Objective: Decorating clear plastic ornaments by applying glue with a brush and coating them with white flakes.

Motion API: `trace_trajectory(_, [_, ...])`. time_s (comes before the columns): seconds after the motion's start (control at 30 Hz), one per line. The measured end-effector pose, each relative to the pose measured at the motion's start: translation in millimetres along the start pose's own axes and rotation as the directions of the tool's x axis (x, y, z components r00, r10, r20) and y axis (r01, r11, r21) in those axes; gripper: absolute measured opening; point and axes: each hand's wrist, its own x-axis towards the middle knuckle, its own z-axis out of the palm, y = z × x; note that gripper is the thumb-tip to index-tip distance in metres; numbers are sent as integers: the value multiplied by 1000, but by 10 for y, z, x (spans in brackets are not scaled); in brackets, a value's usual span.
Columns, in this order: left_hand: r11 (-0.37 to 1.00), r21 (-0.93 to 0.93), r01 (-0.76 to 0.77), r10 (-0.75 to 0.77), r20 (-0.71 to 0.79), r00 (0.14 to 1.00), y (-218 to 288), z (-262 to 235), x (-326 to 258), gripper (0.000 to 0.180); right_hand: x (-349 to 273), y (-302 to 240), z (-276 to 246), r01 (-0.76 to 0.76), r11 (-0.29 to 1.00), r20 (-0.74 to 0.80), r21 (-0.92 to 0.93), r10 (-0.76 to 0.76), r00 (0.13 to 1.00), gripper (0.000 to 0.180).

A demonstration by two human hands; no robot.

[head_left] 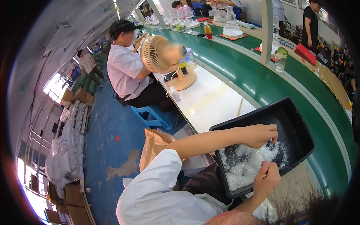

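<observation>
A: Why is the black tray (290,116) set so near?

B: Probably for reach — it overlaps the near end of the white table (210,107), and both hands come over it without stretching far. What bears its near side, I cannot tell.

A: And the small clear pieces (242,170)?

B: They lie loose inside it, thick toward the near left and thinning toward the far right. The dark floor likely makes such glassy bits easier to see, and the raised walls seem to stop them scattering.

A: What about the fingers?

B: On the left hand (261,135) they curl downward, tips drawn together just above the pieces. On the right hand (267,180) they bend in beside the thumb. Whether either pinches a piece, I cannot tell — the tips hide it.

A: And the beige fan (181,79)?

B: It stands farther along the table, well apart from the tray, perhaps to spare light pieces its draught.
</observation>
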Motion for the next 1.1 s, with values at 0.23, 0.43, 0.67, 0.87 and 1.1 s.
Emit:
trace_trajectory(0.23, [998, -56, -41, 38, -52, 998, -61, 30, -5, 16, 4, -12, 9, 1, 1000, -13, 19, -1, 1000, 20])
trace_trajectory(0.43, [994, -107, -24, 19, -46, 999, -97, 54, 1, 13, -13, 1, 6, -10, 1000, -8, 16, 10, 1000, 20])
trace_trajectory(0.67, [992, -124, 13, -18, -42, 999, -82, 31, 5, 14, -5, 10, 8, -1, 1000, 1, 13, 1, 1000, 20])
trace_trajectory(0.87, [995, -101, 8, -11, -29, 1000, -72, 25, 3, 15, -4, -4, 2, -6, 1000, -1, 7, 6, 1000, 20])
trace_trajectory(1.1, [996, -83, -9, 7, -30, 1000, -73, 18, 2, 13, -3, -6, 6, 2, 1000, -7, 24, -1, 1000, 20])
